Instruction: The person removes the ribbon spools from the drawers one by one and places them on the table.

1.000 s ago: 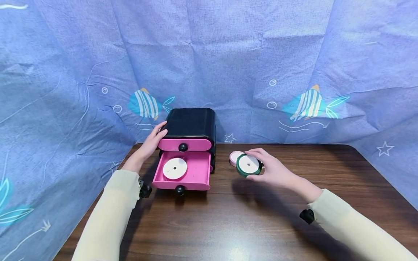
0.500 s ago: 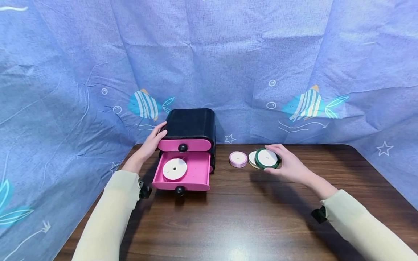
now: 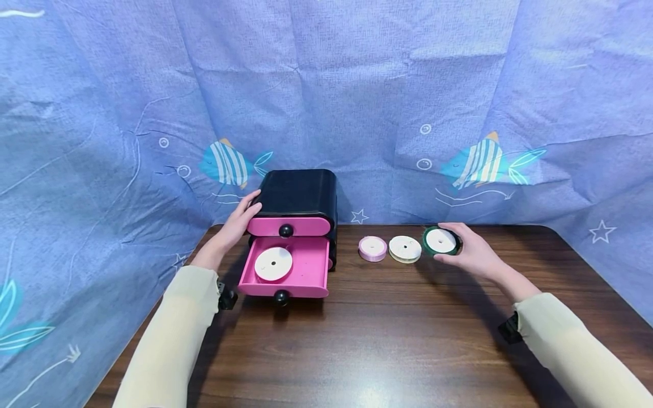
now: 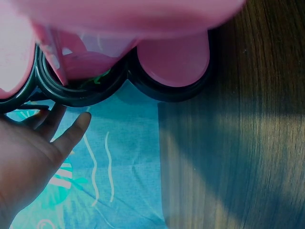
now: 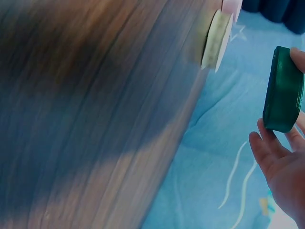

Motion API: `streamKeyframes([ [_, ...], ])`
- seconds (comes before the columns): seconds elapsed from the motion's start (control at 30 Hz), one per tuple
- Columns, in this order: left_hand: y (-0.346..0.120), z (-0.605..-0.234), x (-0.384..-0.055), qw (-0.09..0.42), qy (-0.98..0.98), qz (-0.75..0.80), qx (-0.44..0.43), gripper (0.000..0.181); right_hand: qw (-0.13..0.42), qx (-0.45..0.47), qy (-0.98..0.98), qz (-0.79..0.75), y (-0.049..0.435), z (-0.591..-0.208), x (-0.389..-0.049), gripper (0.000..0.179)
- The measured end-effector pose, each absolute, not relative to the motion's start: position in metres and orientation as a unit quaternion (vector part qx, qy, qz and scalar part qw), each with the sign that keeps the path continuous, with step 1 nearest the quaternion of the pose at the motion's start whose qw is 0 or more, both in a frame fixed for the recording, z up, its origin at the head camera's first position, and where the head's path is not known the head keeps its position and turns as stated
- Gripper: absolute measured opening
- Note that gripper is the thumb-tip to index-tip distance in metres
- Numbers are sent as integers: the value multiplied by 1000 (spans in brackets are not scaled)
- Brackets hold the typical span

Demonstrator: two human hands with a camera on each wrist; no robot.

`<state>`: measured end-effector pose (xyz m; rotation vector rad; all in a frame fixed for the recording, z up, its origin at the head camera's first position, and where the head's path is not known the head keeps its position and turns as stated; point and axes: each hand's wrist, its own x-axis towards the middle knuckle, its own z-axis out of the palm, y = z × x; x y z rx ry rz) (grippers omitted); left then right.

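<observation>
Work is looking partly done: a pink spool (image 3: 372,255) and a cream spool (image 3: 405,256) are lying on the table (image 3: 326,345), while the right hand (image 3: 471,253) is grasping a green ribbon spool (image 3: 441,241) just beside them. A white-faced spool (image 3: 273,272) is remaining in the drawer (image 3: 310,265), the left hand (image 3: 236,228) resting loosely against the cabinet (image 3: 298,192).

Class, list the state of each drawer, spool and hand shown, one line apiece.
Top pink drawer with black knob, shut.
Middle pink drawer, open.
Bottom pink drawer, shut.
White-faced round spool, lying in the middle drawer.
Pale pink ribbon spool, flat on the brown table.
Cream ribbon spool, flat on the table.
Green ribbon spool, in the right hand.
Right hand, gripping the green spool.
Left hand, resting against the black cabinet.
</observation>
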<state>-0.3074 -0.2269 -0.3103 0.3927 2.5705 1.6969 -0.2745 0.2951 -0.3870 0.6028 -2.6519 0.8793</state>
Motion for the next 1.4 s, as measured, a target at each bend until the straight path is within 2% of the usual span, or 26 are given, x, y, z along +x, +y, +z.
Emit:
streamKeyframes([
  [0.4,-227,-309,-307,17,831,543,122,61,104,164,-931,308,319,-394,-288,72],
  [0.77,-238,-334,-330,-3,837,531,129,63,73,170,-940,285,320,-412,-306,72],
  [1.0,-229,-313,-311,18,826,550,121,63,56,168,-941,288,316,-419,-310,71],
  [1.4,-226,-309,-305,17,832,541,120,61,29,175,-947,268,314,-426,-322,72],
])
